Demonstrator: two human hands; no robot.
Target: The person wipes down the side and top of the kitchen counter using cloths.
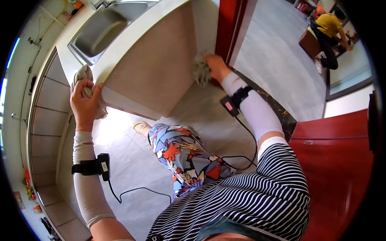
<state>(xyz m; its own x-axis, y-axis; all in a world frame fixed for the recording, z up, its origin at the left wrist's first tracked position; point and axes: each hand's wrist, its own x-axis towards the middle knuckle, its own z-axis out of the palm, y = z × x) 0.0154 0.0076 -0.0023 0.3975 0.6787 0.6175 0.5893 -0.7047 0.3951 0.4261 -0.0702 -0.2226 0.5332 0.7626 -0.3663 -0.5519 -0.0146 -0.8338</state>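
My left hand (pixel 85 105) is closed around a bunched grey cloth (pixel 83 76) at the corner of the white countertop (pixel 105 67), just below the steel sink (pixel 105 30). Part of this cloth hangs below the fingers. At the upper middle, my right hand (pixel 217 67) holds a second grey cloth (pixel 201 70), slightly blurred. That cloth lies against the lower edge of the pale cabinet side panel (pixel 157 60), close to the red door frame (pixel 229 32). The right fingers are partly hidden by the cloth.
A red door (pixel 329 172) stands at the right. Beyond the doorway, a person in a yellow top (pixel 329 25) sits at the upper right. A dark threshold strip (pixel 263 94) crosses the floor. Black cables (pixel 138 188) hang from both forearms.
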